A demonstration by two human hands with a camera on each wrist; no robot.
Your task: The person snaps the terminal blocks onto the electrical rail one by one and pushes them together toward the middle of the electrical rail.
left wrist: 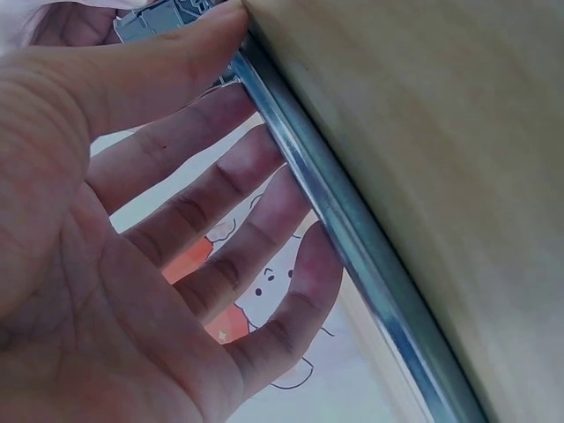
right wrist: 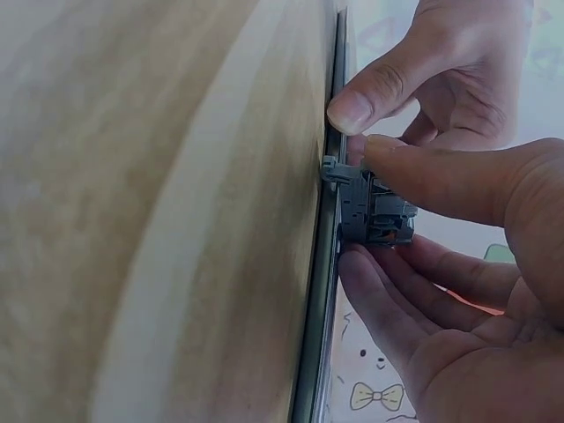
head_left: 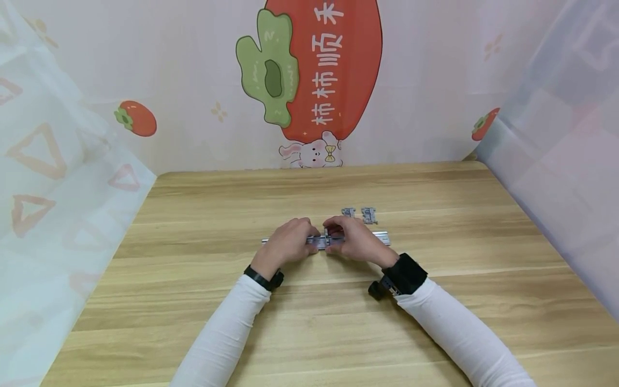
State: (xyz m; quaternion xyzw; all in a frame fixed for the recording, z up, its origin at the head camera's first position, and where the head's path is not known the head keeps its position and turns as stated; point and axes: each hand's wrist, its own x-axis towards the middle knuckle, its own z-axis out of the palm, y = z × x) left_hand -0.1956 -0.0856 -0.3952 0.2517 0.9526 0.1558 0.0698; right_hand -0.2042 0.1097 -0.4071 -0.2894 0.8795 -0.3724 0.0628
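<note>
A long metal rail (head_left: 379, 237) lies flat across the middle of the wooden table (head_left: 309, 333). My left hand (head_left: 303, 236) holds its left part, thumb on the near edge and fingertips on the far edge; the left wrist view shows the rail (left wrist: 352, 238) under those fingers (left wrist: 264, 167). My right hand (head_left: 338, 234) pinches a small grey terminal block (head_left: 328, 236) seated on the rail. In the right wrist view the block (right wrist: 377, 218) sits between thumb and fingers (right wrist: 379, 291), against the rail (right wrist: 319, 273), with the left thumb (right wrist: 357, 110) just beside it.
Two more grey terminal blocks (head_left: 348, 212) (head_left: 369, 215) lie on the table just behind the rail. Printed curtains enclose the table on the left, back and right. Both wrists carry black bands with cameras.
</note>
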